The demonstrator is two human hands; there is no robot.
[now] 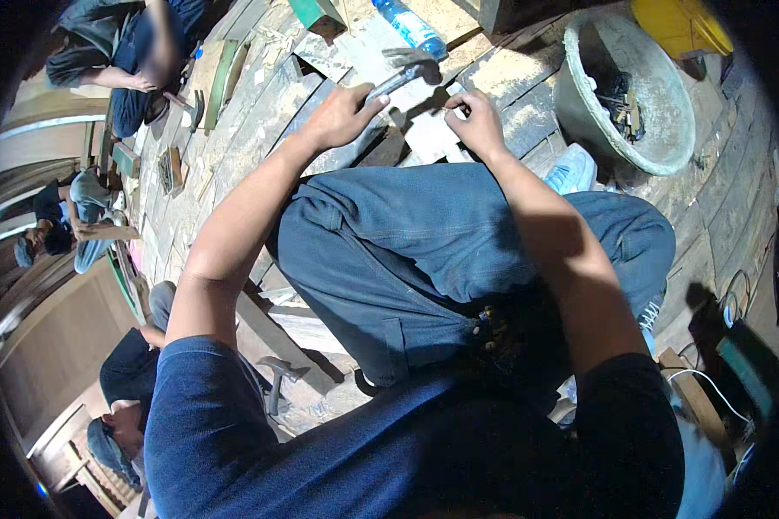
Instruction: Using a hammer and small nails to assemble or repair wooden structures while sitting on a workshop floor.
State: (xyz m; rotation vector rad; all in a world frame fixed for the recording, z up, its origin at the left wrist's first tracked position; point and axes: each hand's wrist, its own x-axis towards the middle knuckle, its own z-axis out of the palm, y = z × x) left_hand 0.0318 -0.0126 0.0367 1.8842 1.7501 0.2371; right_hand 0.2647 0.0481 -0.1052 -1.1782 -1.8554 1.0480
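Observation:
My left hand [344,118] is closed round the handle of a claw hammer [411,73], whose metal head points up and to the right. Just right of it, my right hand [476,126] is curled with thumb and forefinger pinched together. What sits in that pinch is too small to make out. Beneath both hands lies a pale, flat board [428,134] on the plank floor, with dark shadows of the hammer and hand across it. My bent legs in dark trousers [424,208] are just below the hands.
A grey basin [571,108] holding small dark pieces stands at right, beside a yellow container [679,26]. Beyond the hammer lie a plastic bottle [414,30] and a green-sided block [318,16]. Another hammer [279,378] rests by my left side. Several people sit at left.

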